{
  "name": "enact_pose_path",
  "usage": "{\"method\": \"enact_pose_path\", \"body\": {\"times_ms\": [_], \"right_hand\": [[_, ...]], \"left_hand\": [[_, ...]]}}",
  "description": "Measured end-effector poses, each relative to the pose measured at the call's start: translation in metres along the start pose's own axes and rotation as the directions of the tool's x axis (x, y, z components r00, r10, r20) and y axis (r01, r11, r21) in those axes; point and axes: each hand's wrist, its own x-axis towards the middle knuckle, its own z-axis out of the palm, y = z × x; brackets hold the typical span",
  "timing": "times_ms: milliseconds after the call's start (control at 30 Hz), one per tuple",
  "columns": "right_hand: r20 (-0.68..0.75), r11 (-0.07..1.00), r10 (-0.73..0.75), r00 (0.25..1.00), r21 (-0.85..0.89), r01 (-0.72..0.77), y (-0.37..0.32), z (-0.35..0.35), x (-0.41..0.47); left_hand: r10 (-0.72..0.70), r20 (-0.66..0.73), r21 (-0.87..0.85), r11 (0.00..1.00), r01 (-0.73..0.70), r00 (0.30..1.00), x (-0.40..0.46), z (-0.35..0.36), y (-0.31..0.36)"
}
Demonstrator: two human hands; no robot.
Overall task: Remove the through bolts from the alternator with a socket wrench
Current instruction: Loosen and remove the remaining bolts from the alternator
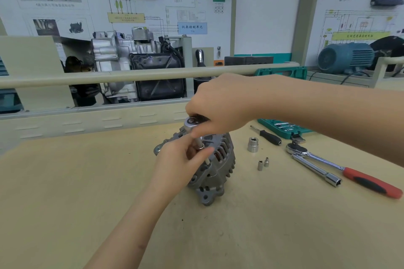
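Note:
A grey alternator (215, 169) stands on the wooden table (87, 192) at the centre. A small socket wrench (192, 122) sits above it, its extension and socket (200, 145) pointing down onto a partly raised through bolt (207, 161) at the alternator's top. My right hand (220, 102) grips the wrench handle from above, and most of the handle is hidden under it. My left hand (177, 164) pinches the extension and socket between thumb and fingers, resting against the alternator's left side.
Right of the alternator lie a large socket (253, 144), two small sockets (263, 164), a black-handled bit driver (269, 136), a red-handled ratchet (349, 172) and a tubular socket bar (317, 170). A green tool case (284, 129) is behind them. A rail and training boards stand beyond the table.

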Motion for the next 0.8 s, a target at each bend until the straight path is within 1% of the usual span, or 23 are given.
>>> {"method": "enact_pose_path", "body": {"times_ms": [100, 167, 333, 400, 533, 633, 700, 800], "right_hand": [[0.003, 1.0, 0.006, 1.0, -0.011, -0.006, -0.002, 0.001, 0.003], [0.002, 1.0, -0.008, 1.0, 0.002, 0.008, -0.001, 0.001, 0.002], [0.006, 0.998, -0.001, 1.0, 0.068, 0.001, 0.002, 0.0, -0.004], [0.005, 0.998, -0.01, 1.0, 0.064, 0.01, 0.002, 0.0, -0.005], [0.018, 1.0, -0.013, 1.0, -0.008, 0.013, 0.002, -0.001, 0.0], [0.029, 0.998, -0.065, 0.997, -0.012, 0.066, 0.002, 0.004, 0.008], [0.019, 0.999, -0.041, 0.999, -0.023, 0.042, 0.001, 0.005, 0.007], [0.012, 1.0, -0.01, 1.0, 0.015, 0.01, 0.0, 0.003, 0.003]], "left_hand": [[0.026, -0.016, 0.024, 0.999, -0.026, 1.0, 0.0, 0.002, 0.001], [0.017, -0.03, 0.034, 0.999, -0.016, 0.999, -0.001, 0.002, 0.001], [-0.006, 0.071, -0.002, 1.0, 0.006, 0.997, 0.001, -0.002, 0.001], [-0.01, 0.064, -0.007, 1.0, 0.011, 0.998, 0.001, -0.003, 0.001], [-0.002, 0.031, 0.011, 1.0, 0.001, 1.0, 0.0, 0.0, 0.002], [0.007, 0.014, 0.017, 1.0, -0.007, 1.0, 0.0, 0.0, 0.003], [-0.018, 0.036, 0.009, 1.0, 0.017, 0.999, 0.001, -0.002, 0.002], [-0.023, 0.113, -0.007, 1.0, 0.024, 0.993, 0.002, -0.006, 0.001]]}}
